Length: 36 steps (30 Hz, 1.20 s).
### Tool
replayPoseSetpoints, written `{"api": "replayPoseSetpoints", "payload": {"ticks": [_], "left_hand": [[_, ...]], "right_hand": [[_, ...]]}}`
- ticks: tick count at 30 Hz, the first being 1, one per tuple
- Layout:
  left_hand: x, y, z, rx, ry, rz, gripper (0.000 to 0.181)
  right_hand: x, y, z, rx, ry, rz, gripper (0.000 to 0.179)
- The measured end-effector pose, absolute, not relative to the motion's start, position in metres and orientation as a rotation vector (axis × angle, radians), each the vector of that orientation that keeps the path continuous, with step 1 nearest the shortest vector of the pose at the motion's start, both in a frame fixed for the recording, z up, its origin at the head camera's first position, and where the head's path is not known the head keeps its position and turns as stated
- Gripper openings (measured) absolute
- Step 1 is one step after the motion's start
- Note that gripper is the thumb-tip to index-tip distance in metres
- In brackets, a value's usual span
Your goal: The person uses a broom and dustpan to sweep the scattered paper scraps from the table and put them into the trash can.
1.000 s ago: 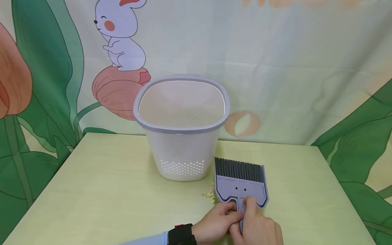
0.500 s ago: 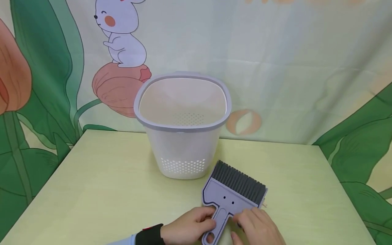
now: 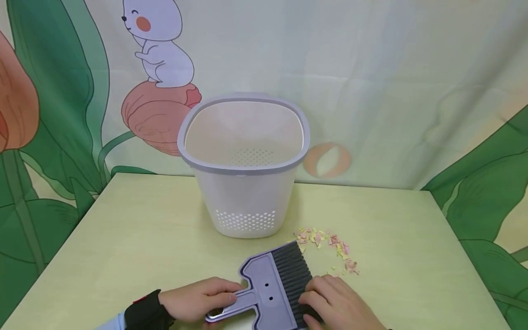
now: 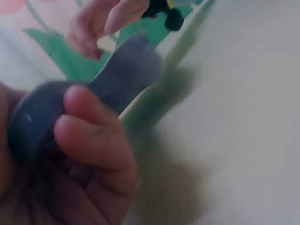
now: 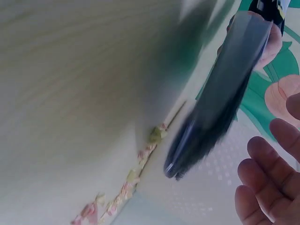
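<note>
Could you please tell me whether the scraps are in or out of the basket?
Out: the visible scraps lie on the table beside the basket, whose floor isn't clearly visible.

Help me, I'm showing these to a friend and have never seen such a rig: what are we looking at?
There is no machine here, just a person's two bare hands. One picture comes from a camera on the head, looking down; the other two come from cameras on the left and right wrists, so they look tilted.

The left hand grips the handle of a purple brush-and-dustpan set with dark bristles. The right hand is near the bristles, holding nothing.

On the pale table stands a white perforated bin with a purple rim, and pink and yellow scraps lie beside it. Behind hangs a printed cloth.
</note>
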<state>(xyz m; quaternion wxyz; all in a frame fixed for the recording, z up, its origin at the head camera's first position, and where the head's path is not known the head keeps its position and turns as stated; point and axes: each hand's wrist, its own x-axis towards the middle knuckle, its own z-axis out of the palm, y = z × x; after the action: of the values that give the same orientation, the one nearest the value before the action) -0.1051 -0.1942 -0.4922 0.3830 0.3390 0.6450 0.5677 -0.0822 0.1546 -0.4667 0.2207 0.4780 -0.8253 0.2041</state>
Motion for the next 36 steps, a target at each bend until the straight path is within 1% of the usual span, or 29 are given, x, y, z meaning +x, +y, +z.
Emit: {"api": "replayPoseSetpoints", "payload": {"ticks": [5,12,16,20,24,27,29,33,36], "left_hand": [[-0.113,-0.21,-0.5,0.845,1.556,1.381,0.036],[-0.12,-0.216,-0.503,0.824,1.48,1.346,0.036],[-0.121,-0.214,-0.501,0.839,1.61,1.32,0.033],[-0.119,-0.213,-0.497,0.824,1.749,1.301,0.033],[-0.115,-0.219,-0.493,0.887,1.866,1.277,0.047],[-0.113,-0.227,-0.492,0.879,1.894,1.288,0.056],[-0.112,-0.233,-0.493,0.847,1.872,1.323,0.053],[-0.112,-0.243,-0.495,0.785,1.749,1.438,0.039],[-0.112,-0.247,-0.496,0.747,1.642,1.502,0.039]], "right_hand": [[-0.087,0.138,-0.473,1.391,-2.265,0.616,0.022],[-0.095,0.095,-0.479,1.483,-2.252,0.547,0.018],[-0.1,0.081,-0.483,1.534,-2.36,0.46,0.024],[-0.104,0.076,-0.486,1.527,-2.45,0.481,0.028],[-0.104,0.077,-0.485,1.533,-2.507,0.499,0.029],[-0.102,0.079,-0.48,1.564,-2.528,0.483,0.028],[-0.101,0.08,-0.475,1.576,-2.537,0.473,0.027],[-0.099,0.082,-0.465,1.571,-2.57,0.474,0.027],[-0.099,0.08,-0.464,1.572,-2.575,0.477,0.025]]}}
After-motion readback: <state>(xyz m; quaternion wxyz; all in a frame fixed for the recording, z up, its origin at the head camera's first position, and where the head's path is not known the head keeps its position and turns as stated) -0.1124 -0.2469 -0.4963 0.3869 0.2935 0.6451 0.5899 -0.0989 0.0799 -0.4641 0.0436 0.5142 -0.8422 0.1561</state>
